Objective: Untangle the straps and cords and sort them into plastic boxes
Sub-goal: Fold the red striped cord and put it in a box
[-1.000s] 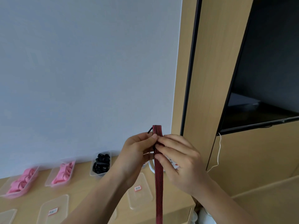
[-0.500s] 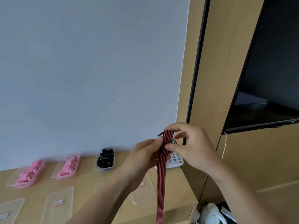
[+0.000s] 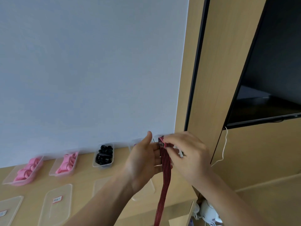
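A red strap with black stripes [image 3: 164,173] hangs down from between my hands to the bottom edge of the view. My right hand [image 3: 190,154] pinches its folded top end, fingers curled over it. My left hand [image 3: 143,159] holds the strap from the left side, thumb raised. Along the wall stand two clear boxes of pink straps [image 3: 24,172] [image 3: 66,164] and one box of black cords [image 3: 104,154].
Several clear lids with labels [image 3: 56,203] lie on the wooden table [image 3: 84,175]. A white device shows partly behind my right hand. A dark screen [image 3: 267,82] hangs at the right with a white cord [image 3: 224,147] below it. White items lie on the floor [image 3: 208,212].
Both hands have come down lower with the strap. My right hand has folded the strap's top end over and now covers it. The view has tilted.
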Demonstrator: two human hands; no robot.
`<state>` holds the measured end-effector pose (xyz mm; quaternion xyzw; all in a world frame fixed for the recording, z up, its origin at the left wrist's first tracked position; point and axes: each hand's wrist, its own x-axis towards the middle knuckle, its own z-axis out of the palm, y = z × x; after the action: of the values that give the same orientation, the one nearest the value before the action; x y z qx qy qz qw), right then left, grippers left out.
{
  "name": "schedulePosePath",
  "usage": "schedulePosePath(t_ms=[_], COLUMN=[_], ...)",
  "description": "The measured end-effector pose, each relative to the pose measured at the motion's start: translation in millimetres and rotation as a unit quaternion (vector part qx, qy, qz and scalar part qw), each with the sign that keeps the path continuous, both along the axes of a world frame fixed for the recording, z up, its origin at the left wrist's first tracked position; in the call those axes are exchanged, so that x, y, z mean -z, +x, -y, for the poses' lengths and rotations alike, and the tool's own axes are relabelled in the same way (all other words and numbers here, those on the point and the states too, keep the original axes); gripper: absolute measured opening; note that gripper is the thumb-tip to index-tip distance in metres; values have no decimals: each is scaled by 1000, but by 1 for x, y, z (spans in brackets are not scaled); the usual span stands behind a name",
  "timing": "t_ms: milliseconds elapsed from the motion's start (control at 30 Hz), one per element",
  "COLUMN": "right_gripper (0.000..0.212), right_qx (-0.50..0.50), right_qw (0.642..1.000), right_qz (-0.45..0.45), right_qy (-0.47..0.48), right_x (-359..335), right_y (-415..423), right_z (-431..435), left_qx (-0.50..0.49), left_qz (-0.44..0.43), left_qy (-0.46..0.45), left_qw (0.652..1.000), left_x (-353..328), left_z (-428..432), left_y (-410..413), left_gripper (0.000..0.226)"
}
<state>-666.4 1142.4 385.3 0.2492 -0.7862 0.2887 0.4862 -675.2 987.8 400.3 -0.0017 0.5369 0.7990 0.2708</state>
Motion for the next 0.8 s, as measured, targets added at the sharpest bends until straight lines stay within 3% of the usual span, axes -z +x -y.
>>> schedulePosePath(t_ms=[100, 233, 300, 367, 467, 600, 700, 800], right_gripper=[28, 19, 21, 9, 26, 57, 44, 39], right_qx=[-37, -48, -54, -65, -60, -32, -62, -69], right_qw=[998, 993, 992, 993, 993, 960, 942, 944], right_qz=[15, 53, 68, 64, 97, 276, 329, 322], right_qy=[41, 93, 95, 70, 5, -28, 11, -29], right_x=[20, 31, 30, 25, 17, 4, -6, -16], right_y=[2, 2, 4, 4, 3, 2, -2, -2], right_z=[-2, -3, -3, -3, -1, -1, -4, -4], left_qx=[-13, -32, -37, -34, -28, -12, -1, -7], left_qz=[3, -1, -8, -8, -33, -66, -72, -68], left_qy=[-3, -11, -14, -14, -36, -70, -80, -51], left_qw=[1000, 999, 999, 999, 998, 995, 994, 996], left_x=[-4, -9, -10, -8, -4, -2, 0, 3], left_z=[3, 7, 9, 9, 5, 1, 1, 6], left_y=[-1, -2, -3, -2, 0, 0, 0, -3], left_gripper=[57, 46, 46, 46, 51, 64, 71, 77])
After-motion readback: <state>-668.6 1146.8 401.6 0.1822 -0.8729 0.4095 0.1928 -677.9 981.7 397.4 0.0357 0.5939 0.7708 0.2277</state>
